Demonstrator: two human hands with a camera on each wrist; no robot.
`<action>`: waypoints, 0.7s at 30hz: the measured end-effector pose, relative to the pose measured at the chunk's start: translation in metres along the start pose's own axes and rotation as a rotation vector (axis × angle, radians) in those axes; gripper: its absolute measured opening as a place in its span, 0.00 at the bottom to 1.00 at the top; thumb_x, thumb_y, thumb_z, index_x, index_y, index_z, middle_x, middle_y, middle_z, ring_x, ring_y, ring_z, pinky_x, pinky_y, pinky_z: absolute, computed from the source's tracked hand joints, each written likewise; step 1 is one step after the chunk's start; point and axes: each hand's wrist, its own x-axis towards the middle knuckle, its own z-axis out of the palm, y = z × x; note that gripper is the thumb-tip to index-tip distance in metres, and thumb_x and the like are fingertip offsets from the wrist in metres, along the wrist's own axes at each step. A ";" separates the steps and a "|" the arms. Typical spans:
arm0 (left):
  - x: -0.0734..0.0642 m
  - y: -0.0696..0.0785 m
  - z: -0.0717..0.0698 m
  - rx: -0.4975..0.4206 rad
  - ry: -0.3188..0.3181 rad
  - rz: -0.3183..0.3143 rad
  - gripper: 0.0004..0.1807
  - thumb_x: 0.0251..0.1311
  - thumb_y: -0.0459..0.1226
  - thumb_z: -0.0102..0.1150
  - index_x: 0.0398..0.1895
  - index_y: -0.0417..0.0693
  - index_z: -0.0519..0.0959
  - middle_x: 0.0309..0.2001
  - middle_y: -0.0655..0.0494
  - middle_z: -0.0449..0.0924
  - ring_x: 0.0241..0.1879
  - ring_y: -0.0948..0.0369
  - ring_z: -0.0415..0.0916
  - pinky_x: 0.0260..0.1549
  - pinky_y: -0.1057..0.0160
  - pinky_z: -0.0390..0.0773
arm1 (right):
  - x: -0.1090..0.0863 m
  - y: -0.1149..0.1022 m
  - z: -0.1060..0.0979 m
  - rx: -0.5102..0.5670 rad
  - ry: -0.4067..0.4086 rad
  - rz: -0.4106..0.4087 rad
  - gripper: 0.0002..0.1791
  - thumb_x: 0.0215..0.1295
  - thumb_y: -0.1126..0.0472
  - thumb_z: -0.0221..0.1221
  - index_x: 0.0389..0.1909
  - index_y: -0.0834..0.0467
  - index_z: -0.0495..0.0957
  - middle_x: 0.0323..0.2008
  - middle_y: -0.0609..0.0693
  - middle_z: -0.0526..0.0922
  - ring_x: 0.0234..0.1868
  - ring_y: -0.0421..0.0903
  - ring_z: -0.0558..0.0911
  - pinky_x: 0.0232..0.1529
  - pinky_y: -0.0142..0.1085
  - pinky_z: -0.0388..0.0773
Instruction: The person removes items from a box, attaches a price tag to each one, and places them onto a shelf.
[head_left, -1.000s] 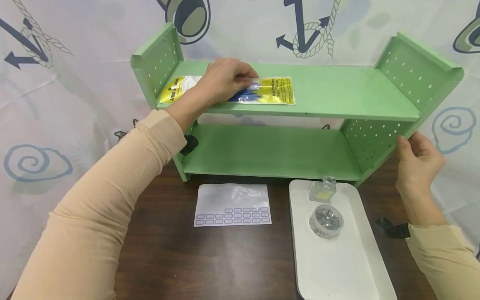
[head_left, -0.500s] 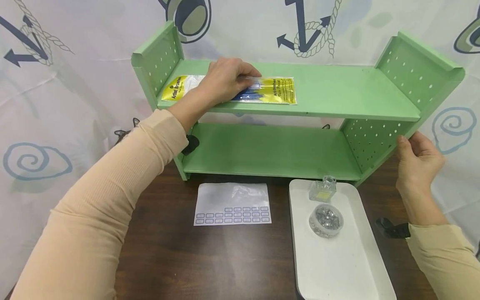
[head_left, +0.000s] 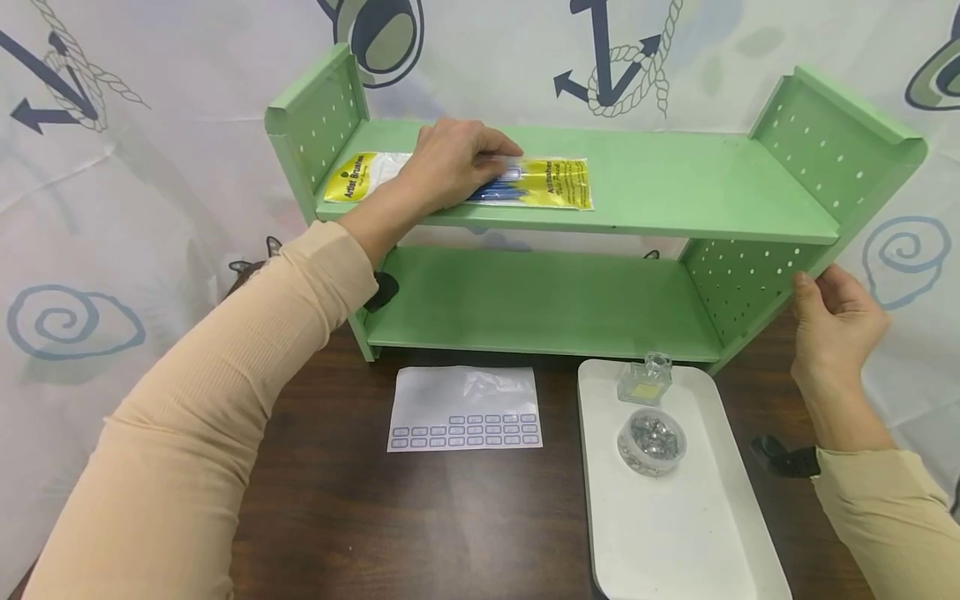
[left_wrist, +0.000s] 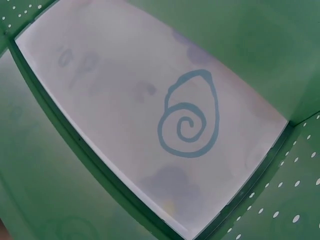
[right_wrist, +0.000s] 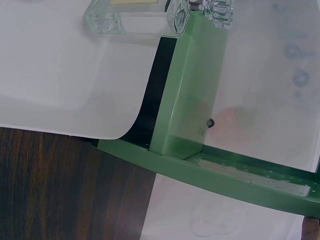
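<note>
My left hand (head_left: 453, 162) is on a clear and yellow packet of artist brushes (head_left: 558, 183), its thumb and bent fingers gripping it about the middle. The packet lies flat along the left part of the upper board of a green metal shelf (head_left: 697, 179). Blue brush handles show through the plastic; my hand hides its centre. At the far right, my right hand (head_left: 840, 321) holds the front edge of the shelf's perforated side panel between thumb and fingers. The left wrist view shows the shelf but not the hand; only a fingertip (right_wrist: 311, 229) enters the right wrist view.
A sheet of small blue-bordered labels (head_left: 465, 408) lies on the dark wooden table (head_left: 420, 525). Right of it, a white tray (head_left: 690, 533) carries a glass bottle (head_left: 645, 383) and a round clear tub (head_left: 652, 442) of shiny pieces. Printed cloth (head_left: 172, 183) hangs behind.
The packet's left end, slightly turned up a second ago, now lies flatter with its lettering plainer. Both hands otherwise stay in place.
</note>
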 end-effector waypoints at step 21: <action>-0.004 -0.002 -0.003 -0.008 -0.001 -0.007 0.16 0.66 0.39 0.53 0.55 0.54 0.78 0.53 0.56 0.80 0.53 0.58 0.75 0.47 0.54 0.62 | 0.002 -0.009 -0.002 -0.068 -0.031 0.065 0.12 0.55 0.77 0.60 0.39 0.64 0.83 0.28 0.48 0.85 0.28 0.38 0.80 0.27 0.22 0.76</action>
